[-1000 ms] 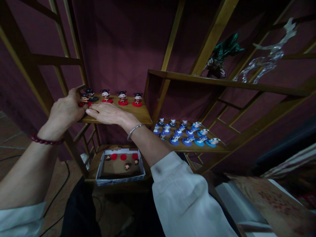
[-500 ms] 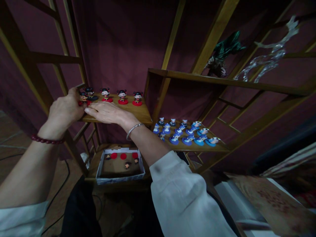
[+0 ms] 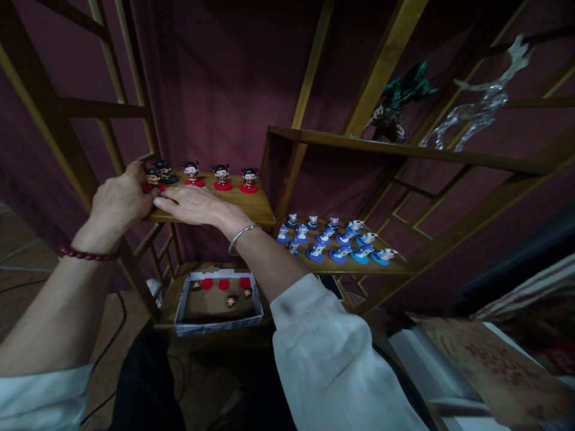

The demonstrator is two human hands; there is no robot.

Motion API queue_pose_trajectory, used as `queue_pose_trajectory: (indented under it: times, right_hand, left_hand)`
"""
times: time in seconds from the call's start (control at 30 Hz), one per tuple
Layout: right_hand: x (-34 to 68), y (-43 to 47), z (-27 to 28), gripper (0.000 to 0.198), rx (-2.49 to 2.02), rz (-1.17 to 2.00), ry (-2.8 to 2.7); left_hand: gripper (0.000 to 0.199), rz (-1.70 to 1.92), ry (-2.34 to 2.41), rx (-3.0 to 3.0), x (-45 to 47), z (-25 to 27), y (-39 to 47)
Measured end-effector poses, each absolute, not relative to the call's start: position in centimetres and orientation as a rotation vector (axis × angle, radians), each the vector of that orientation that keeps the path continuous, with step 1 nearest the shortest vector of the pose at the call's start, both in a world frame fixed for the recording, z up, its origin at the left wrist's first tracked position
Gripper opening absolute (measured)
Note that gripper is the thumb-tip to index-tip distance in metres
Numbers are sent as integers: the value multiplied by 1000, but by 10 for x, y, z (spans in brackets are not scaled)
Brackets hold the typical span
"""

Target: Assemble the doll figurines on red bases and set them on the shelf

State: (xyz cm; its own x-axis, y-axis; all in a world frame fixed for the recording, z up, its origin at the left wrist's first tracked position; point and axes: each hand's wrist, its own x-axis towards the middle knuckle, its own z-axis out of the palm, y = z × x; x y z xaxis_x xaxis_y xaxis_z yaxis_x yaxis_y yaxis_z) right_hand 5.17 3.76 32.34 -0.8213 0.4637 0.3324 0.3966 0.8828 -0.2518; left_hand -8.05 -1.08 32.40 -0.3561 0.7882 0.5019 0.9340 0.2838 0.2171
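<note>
At the left end of the wooden shelf (image 3: 254,206), a small figurine (image 3: 153,177) with dark hair stands on a round red base, partly covered by my hands. My left hand (image 3: 119,197) closes around it from the left, thumb bent in at the base. From the right, my right hand (image 3: 193,203) reaches to the same red base, its thumb pointing left and its fingertips mostly hidden. Just behind stands a figurine on a black base (image 3: 165,172). Farther right are three black-haired figurines on red bases, one being the rightmost figurine (image 3: 249,178).
Below, a shallow box (image 3: 218,326) holds red discs and small figurine parts. Several blue and purple figurines (image 3: 316,251) stand on the lower right shelf. Above them are a clear deer ornament (image 3: 478,108) and a dark green ornament (image 3: 398,102). A wooden upright (image 3: 74,161) borders the left.
The view has shifted very slightly. Both hands stay at the same figurine, with almost no visible movement.
</note>
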Motion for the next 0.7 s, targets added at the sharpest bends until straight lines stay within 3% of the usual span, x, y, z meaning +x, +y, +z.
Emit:
queue_pose_trajectory:
  times: [0.7]
  right_hand:
    - [51, 38, 321, 37, -617, 257, -2640]
  left_hand:
    - [59, -703, -2267, -1566, -79, 324, -15]
